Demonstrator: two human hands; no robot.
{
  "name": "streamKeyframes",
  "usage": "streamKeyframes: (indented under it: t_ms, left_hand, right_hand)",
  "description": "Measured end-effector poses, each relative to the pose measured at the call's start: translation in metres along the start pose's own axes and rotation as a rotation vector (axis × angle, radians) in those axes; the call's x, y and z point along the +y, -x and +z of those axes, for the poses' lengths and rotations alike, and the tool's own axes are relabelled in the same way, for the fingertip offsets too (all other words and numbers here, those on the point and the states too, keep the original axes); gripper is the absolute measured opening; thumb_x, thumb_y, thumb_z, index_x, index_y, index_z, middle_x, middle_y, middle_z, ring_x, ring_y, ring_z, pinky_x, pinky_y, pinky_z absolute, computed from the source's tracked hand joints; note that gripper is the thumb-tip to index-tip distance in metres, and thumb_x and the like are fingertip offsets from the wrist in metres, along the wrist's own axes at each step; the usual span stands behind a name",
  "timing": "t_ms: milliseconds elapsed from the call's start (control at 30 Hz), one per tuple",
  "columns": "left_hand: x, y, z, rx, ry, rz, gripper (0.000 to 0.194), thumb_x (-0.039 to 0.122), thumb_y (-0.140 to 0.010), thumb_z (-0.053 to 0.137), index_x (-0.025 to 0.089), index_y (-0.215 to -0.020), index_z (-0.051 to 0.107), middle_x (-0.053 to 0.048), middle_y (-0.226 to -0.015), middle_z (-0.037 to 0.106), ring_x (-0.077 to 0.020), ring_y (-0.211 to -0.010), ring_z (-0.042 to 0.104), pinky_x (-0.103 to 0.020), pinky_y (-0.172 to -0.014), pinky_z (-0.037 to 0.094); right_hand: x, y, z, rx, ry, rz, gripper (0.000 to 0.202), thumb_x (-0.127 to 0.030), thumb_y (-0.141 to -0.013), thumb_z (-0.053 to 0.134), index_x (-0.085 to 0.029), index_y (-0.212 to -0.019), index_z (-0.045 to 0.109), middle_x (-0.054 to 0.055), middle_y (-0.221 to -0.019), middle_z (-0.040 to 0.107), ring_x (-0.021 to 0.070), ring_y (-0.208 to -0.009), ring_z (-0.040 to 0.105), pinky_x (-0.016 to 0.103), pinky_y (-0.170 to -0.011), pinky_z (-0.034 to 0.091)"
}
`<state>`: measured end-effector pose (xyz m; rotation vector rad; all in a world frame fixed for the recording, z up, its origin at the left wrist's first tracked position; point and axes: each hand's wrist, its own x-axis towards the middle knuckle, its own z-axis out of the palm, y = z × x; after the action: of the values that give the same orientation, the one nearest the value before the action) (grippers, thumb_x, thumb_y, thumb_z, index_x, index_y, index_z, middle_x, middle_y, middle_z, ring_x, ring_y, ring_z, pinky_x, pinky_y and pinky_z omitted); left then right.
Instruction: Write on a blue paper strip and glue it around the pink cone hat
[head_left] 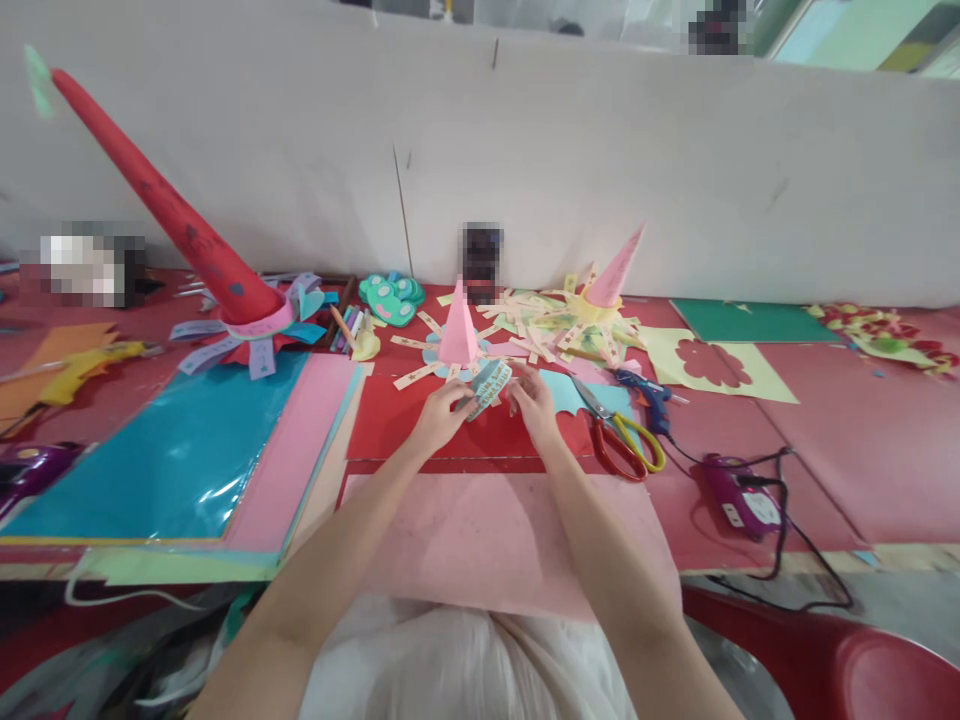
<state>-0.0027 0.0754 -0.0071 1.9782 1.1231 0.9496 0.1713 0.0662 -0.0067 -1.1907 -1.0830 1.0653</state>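
Observation:
A small blue-green paper cutout (491, 388) with dark lettering is held at a slant above red paper. My left hand (442, 412) pinches its left end between thumb and fingers. At its upper right end, the curled fingers of my right hand (534, 402) grip the edge; the exact contact is partly hidden. Just behind stands a pink paper cone (459, 335) on a light blue base, ringed by pale printed strips (416, 377). Red sheet paper (390, 425) lies beneath my hands, with a pink sheet (480, 540) nearer my lap.
Scissors (619, 430) and a blue glue gun (651, 398) with a cord lie at right, near a purple power strip (742, 495). A tall red cone (180, 220), a yellow glue gun (90, 368) and blue sheets (165, 455) are left. A wall panel (300, 140) stands behind.

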Motion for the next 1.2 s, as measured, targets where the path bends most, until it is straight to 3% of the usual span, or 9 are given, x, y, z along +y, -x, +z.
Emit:
streamKeyframes:
  t_ms: [200, 333, 433, 533, 600, 867, 967, 1100, 1200]
  left_hand:
    - [-0.012, -0.002, 0.002, 0.020, 0.032, -0.042, 0.030, 0.034, -0.087, 0.052, 0.016, -0.111, 0.054, -0.008, -0.111, 0.058, -0.0183, -0.094, 0.059, -0.040, -0.080, 0.050]
    - [-0.012, -0.001, 0.004, 0.012, 0.067, -0.078, 0.030, 0.034, -0.087, 0.052, 0.016, -0.111, 0.054, -0.008, -0.110, 0.058, -0.0182, -0.093, 0.059, -0.039, -0.079, 0.051]
    - [-0.011, 0.000, 0.004, 0.011, 0.087, -0.101, 0.030, 0.034, -0.087, 0.052, 0.015, -0.110, 0.055, -0.007, -0.109, 0.058, -0.0182, -0.092, 0.059, -0.039, -0.079, 0.051]
    - [-0.009, 0.001, 0.004, 0.020, 0.099, -0.117, 0.029, 0.034, -0.087, 0.053, 0.015, -0.109, 0.055, -0.007, -0.107, 0.059, -0.0177, -0.090, 0.059, -0.038, -0.077, 0.051]
    - [-0.007, 0.001, 0.004, 0.034, 0.102, -0.123, 0.028, 0.034, -0.087, 0.053, 0.015, -0.107, 0.056, -0.006, -0.105, 0.060, -0.0168, -0.088, 0.060, -0.037, -0.075, 0.052]
    - [0.008, 0.001, -0.001, 0.192, 0.086, -0.085, 0.011, 0.028, -0.074, 0.064, 0.018, -0.073, 0.058, 0.002, -0.075, 0.060, -0.0138, -0.072, 0.057, -0.027, -0.068, 0.045]
    - [0.009, 0.001, -0.001, 0.237, 0.092, -0.059, 0.012, 0.024, -0.071, 0.065, 0.020, -0.080, 0.057, 0.001, -0.082, 0.061, -0.0151, -0.080, 0.058, -0.028, -0.074, 0.044]
    - [0.008, 0.000, -0.001, 0.243, 0.105, -0.034, 0.031, 0.027, -0.072, 0.066, 0.021, -0.101, 0.057, -0.004, -0.102, 0.061, -0.0185, -0.098, 0.057, -0.030, -0.083, 0.044]
    - [0.004, -0.001, 0.000, 0.207, 0.095, -0.056, 0.026, 0.033, -0.075, 0.065, 0.021, -0.098, 0.060, -0.005, -0.102, 0.062, -0.0197, -0.098, 0.058, -0.032, -0.082, 0.046]
  right_hand:
    - [0.002, 0.003, 0.006, -0.088, -0.024, 0.091, 0.043, -0.047, -0.070, 0.059, -0.018, -0.102, 0.060, -0.004, -0.056, 0.055, 0.0108, -0.048, 0.051, 0.023, -0.041, 0.042]
    - [0.000, 0.005, 0.004, -0.134, -0.064, 0.118, 0.039, -0.038, -0.067, 0.061, -0.022, -0.103, 0.060, 0.002, -0.084, 0.065, 0.0133, -0.065, 0.059, 0.023, -0.048, 0.047]
    - [0.000, 0.005, 0.003, -0.251, -0.144, 0.126, 0.042, -0.028, -0.062, 0.063, -0.024, -0.103, 0.060, 0.003, -0.098, 0.066, 0.0157, -0.078, 0.062, 0.025, -0.058, 0.051]
    - [-0.002, 0.007, 0.004, -0.347, -0.191, 0.112, 0.044, -0.028, -0.063, 0.064, -0.026, -0.107, 0.059, 0.002, -0.107, 0.065, 0.0184, -0.094, 0.061, 0.028, -0.070, 0.052]
    - [-0.003, 0.008, 0.006, -0.339, -0.181, 0.099, 0.043, -0.031, -0.064, 0.066, -0.025, -0.107, 0.059, 0.002, -0.110, 0.065, 0.0189, -0.097, 0.060, 0.029, -0.074, 0.051]
    - [0.002, 0.007, 0.011, -0.132, -0.105, 0.064, 0.034, -0.037, -0.059, 0.073, -0.020, -0.087, 0.063, 0.002, -0.082, 0.069, 0.0161, -0.075, 0.062, 0.029, -0.070, 0.050]
    - [0.003, 0.006, 0.011, -0.107, -0.097, 0.056, 0.032, -0.038, -0.059, 0.073, -0.019, -0.083, 0.064, 0.001, -0.076, 0.068, 0.0141, -0.066, 0.060, 0.029, -0.065, 0.049]
    - [0.001, 0.006, 0.011, -0.091, -0.087, 0.053, 0.030, -0.039, -0.060, 0.072, -0.019, -0.081, 0.064, -0.001, -0.070, 0.066, 0.0119, -0.060, 0.057, 0.028, -0.063, 0.048]
    - [0.001, 0.007, 0.012, -0.087, -0.081, 0.054, 0.031, -0.040, -0.060, 0.072, -0.019, -0.081, 0.065, 0.000, -0.070, 0.066, 0.0125, -0.061, 0.057, 0.028, -0.062, 0.048]
